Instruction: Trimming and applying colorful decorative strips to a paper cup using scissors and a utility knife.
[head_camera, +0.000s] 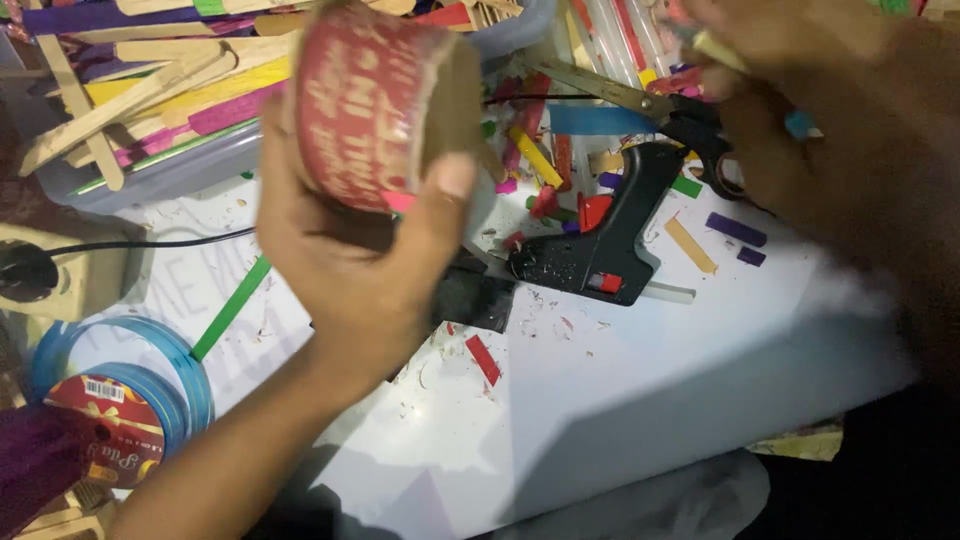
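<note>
Glue gun (610, 235) on board (640, 400), scissors (640, 105) behind it, ribbon spool (120, 400) far left

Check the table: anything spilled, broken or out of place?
Yes. Cut stick bits and shavings are scattered over the white board around the glue gun, which lies on its side. A red piece and a green stick lie loose. The left hand holds a red roll; nothing looks broken.
</note>
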